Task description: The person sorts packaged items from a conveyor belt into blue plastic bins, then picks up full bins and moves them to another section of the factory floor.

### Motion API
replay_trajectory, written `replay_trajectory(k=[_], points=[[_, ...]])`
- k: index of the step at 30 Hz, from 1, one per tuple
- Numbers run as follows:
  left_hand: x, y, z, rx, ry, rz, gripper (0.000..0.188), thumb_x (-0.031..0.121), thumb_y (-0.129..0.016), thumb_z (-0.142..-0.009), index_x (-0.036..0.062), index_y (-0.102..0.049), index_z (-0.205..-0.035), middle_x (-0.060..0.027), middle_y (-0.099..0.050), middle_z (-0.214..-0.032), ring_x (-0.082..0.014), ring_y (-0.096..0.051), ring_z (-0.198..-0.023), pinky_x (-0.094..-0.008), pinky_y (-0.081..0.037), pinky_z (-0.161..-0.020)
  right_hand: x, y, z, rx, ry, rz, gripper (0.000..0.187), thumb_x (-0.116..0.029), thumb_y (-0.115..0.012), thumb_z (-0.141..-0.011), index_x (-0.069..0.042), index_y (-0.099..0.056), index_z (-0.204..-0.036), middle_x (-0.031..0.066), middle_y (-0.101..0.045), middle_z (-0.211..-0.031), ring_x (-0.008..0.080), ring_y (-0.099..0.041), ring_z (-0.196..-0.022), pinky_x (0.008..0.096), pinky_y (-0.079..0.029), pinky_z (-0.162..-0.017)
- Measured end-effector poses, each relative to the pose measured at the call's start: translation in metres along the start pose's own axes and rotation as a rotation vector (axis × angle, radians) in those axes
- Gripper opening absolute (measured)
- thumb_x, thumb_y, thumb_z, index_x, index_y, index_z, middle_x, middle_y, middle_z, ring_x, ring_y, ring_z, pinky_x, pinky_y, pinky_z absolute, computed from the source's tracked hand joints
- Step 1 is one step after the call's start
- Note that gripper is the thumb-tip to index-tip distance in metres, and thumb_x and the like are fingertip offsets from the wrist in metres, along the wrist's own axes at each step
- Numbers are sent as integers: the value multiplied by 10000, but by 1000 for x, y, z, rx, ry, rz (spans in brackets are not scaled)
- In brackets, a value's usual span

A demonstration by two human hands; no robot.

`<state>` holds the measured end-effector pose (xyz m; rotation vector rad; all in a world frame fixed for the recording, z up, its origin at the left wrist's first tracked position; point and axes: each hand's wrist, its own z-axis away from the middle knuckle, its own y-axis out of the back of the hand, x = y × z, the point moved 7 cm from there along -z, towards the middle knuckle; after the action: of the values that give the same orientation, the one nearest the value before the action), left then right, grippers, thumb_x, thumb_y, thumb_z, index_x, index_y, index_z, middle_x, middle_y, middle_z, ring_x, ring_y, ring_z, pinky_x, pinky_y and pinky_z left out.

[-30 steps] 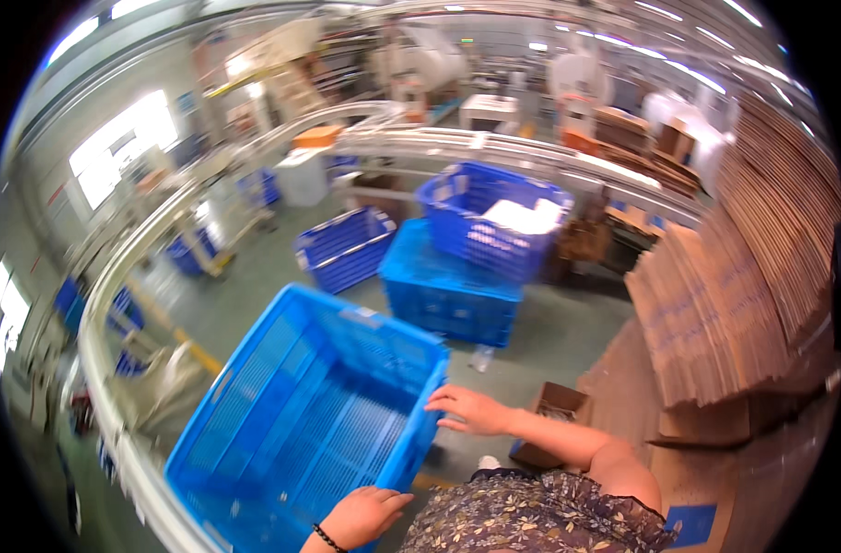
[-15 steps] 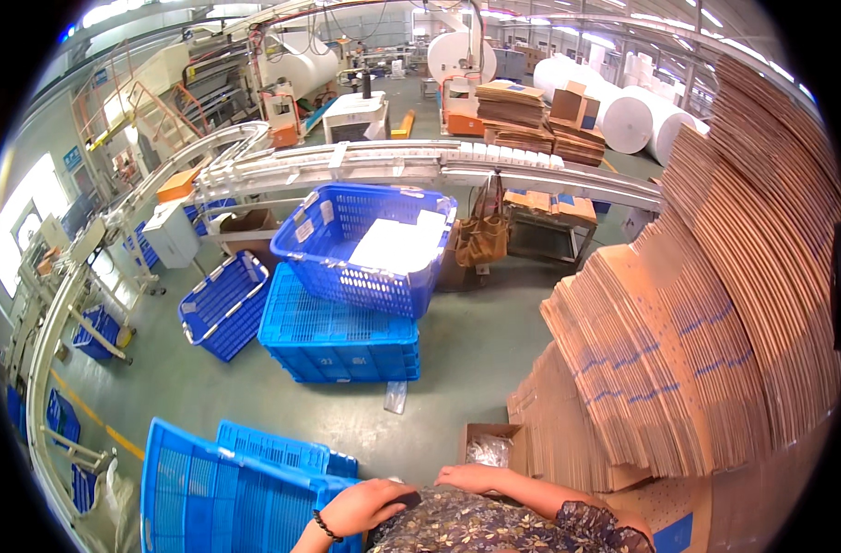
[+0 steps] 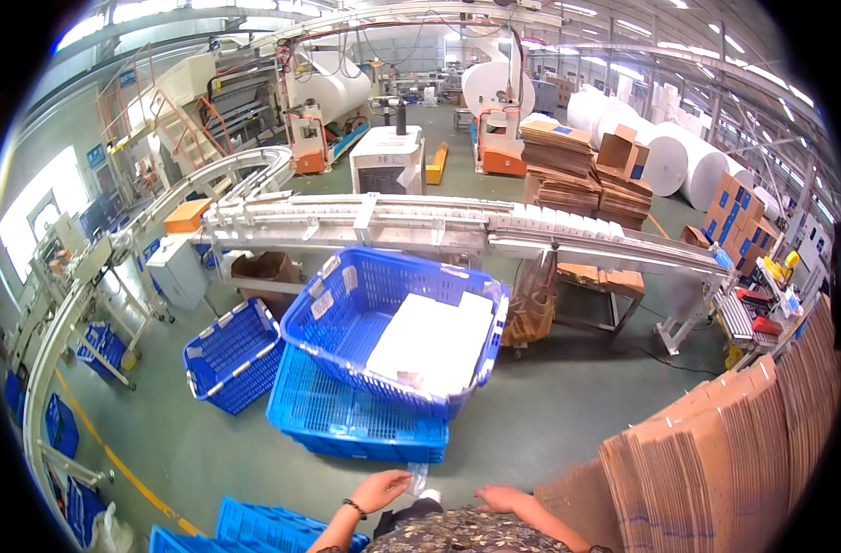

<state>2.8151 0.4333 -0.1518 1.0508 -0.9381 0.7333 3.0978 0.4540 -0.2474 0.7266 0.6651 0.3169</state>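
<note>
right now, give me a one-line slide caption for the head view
Both hands apart near a dark blue basket of white items, set on a lighter blue crate.

Top: dark ground, scattered tan leaf-like print. Legwear: dark, beyond the top, toward its left. Shoe: white, one visible, just beyond the top. Bracelet: dark beads, left of the top. Left hand: bare. Right hand: bare.

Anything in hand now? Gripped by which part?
Nothing held: the left hand and right hand both look empty. The clear plastic by the left one seems to lie on the floor.
</note>
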Motion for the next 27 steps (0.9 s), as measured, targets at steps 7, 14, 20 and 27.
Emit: replay_trajectory(k=[7, 14, 20, 27], points=[[-28, 49, -190, 137, 39, 245, 277, 137, -645, -972, 35, -652, -1229, -88, -746, -1032, -143, -709, -935, -273, -552, -833, 134, 31, -84, 162, -73, -452, 478, -347, -665, -913, -73, -608, -1301, 188, -684, -1158, 349, -650, -1079, 443, -514, -946], [-23, 106, -329, 268, 99, 414, 295, 126, -659, -961, 27, -648, -1238, -95, -743, -1028, -149, -710, -953, -284, -565, -819, 384, 56, -69, -327, -416, -142, 546, -488, -634, -888, -102, -664, -1273, 153, -676, -1259, 354, -651, -1113, 464, -495, -972], [-8, 185, -474, 611, 89, 135, 236, 137, -660, -952, 21, -703, -1154, -85, -745, -1037, -153, -710, -859, -281, -552, -768, 567, 156, -53, -84, -637, -263, 467, -473, -616, -911, -115, -700, -1197, 134, -673, -1241, 351, -621, -1147, 465, -481, -987], [49, 322, -682, 880, 5, -384, 459, 121, -724, -825, 33, -618, -1263, -196, -656, -1203, -367, -623, -1114, -405, -498, -970, 624, 341, -85, 384, -493, -414, 457, -328, -687, -880, -56, -648, -1245, 155, -718, -1085, 319, -685, -984, 415, -538, -874]])
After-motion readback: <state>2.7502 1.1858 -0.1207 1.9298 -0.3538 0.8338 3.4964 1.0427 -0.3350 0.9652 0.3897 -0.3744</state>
